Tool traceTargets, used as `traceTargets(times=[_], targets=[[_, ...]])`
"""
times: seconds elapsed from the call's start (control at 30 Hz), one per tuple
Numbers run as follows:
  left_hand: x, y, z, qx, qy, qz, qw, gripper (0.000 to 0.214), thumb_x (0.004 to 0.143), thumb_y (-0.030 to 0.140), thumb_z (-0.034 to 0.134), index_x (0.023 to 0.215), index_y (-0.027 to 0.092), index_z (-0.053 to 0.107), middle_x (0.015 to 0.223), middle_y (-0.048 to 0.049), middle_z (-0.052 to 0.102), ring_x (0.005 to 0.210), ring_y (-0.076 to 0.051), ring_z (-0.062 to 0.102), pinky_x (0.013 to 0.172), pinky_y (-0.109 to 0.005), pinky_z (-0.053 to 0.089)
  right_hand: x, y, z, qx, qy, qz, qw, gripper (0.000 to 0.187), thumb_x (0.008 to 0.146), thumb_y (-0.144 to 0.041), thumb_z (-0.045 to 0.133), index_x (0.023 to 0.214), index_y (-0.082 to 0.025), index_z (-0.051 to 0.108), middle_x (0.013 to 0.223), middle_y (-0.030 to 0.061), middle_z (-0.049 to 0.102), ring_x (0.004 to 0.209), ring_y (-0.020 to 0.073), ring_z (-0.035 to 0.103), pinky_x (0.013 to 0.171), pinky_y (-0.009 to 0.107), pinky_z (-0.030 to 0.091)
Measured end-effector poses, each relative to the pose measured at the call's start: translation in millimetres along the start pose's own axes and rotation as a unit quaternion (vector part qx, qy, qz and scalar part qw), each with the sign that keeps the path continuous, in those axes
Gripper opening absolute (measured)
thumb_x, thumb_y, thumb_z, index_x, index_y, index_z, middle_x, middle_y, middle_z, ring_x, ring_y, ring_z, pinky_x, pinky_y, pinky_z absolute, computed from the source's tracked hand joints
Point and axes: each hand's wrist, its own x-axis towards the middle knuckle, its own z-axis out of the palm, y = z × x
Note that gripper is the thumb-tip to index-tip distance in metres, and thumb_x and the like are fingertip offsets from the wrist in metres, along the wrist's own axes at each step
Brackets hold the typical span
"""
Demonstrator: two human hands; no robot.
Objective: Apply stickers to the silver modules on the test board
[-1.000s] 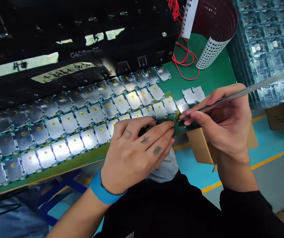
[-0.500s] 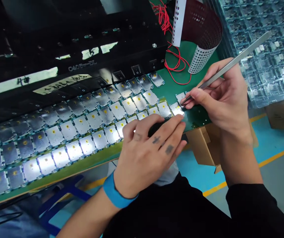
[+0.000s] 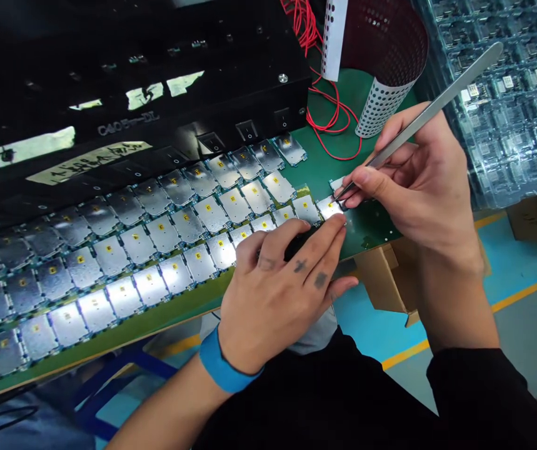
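Observation:
My right hand [image 3: 418, 181] pinches a pair of metal tweezers [image 3: 430, 112], seen side-on. Their pointed tip rests on or just over a silver-faced circuit board [image 3: 328, 210] at the right end of a row, beside a small yellow spot. Another board [image 3: 336, 185] lies just behind it, partly under my right fingers. My left hand [image 3: 282, 287] lies palm down over the front rows. Two of its fingers stretch to the near edge of the tweezed board. The others curl over a black object [image 3: 297, 242], mostly hidden, whose kind I cannot tell.
Several boards with yellow squares [image 3: 139, 244] stand in rows on the green bench [image 3: 338, 144]. A black box with switches [image 3: 249, 75] is behind them. Red wire [image 3: 336, 119], a curled perforated sheet [image 3: 383, 109], clear trays [image 3: 512, 106] and a cardboard box [image 3: 385, 275] lie rightward.
The tweezers' tip has moved slightly left, and a yellow spot now shows beside it on the board. My left thumb has spread away from the fingers. The view has shifted a little.

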Motion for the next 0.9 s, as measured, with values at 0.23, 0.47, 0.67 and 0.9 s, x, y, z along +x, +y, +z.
traceTargets(times=[0.23, 0.47, 0.67, 0.9], targets=[[-0.1, -0.2, -0.5, 0.001, -0.003, 0.002, 1.0, 0.043, 0.101, 0.042, 0.054, 0.133, 0.014, 0.061, 0.136, 0.0, 0.065, 0.108, -0.028, 0.062, 0.083, -0.044, 0.043, -0.4, 0.1, -1.7, -0.006, -0.003, 0.016, 1.0, 0.035, 0.087, -0.025, 0.079, 0.097, -0.023, 0.046, 0.076, -0.0042, 0.07, 0.067, 0.0152, 0.072, 0.062, 0.025, 0.064], [0.0, 0.3, 0.1, -0.002, -0.001, 0.004, 1.0, 0.043, 0.1, 0.04, 0.056, 0.134, 0.013, 0.06, 0.133, -0.0048, 0.067, 0.108, -0.028, 0.063, 0.082, -0.043, 0.044, 1.7, 0.6, -1.9, 0.009, -0.014, 0.01, 1.0, 0.037, 0.086, -0.028, 0.08, 0.095, -0.023, 0.045, 0.072, -0.0058, 0.069, 0.064, 0.0142, 0.071, 0.058, 0.024, 0.063], [1.9, -0.3, -2.8, -0.008, -0.003, 0.005, 1.0, 0.042, 0.099, 0.037, 0.058, 0.133, 0.012, 0.061, 0.133, -0.0042, 0.067, 0.106, -0.029, 0.065, 0.08, -0.043, 0.047, 1.9, 1.1, -2.4, 0.021, -0.023, 0.005, 0.999, 0.036, 0.086, -0.023, 0.079, 0.096, -0.022, 0.045, 0.074, -0.004, 0.07, 0.064, 0.0145, 0.072, 0.059, 0.023, 0.062], [1.5, -0.3, -1.5, 0.003, -0.005, 0.003, 1.0, 0.041, 0.1, 0.037, 0.057, 0.134, 0.014, 0.059, 0.137, -0.0007, 0.065, 0.108, -0.027, 0.064, 0.081, -0.044, 0.048, 1.9, 1.8, -1.3, 0.006, -0.006, 0.024, 1.0, 0.042, 0.083, -0.033, 0.084, 0.096, -0.023, 0.045, 0.072, -0.0054, 0.067, 0.064, 0.0137, 0.071, 0.059, 0.023, 0.062]])
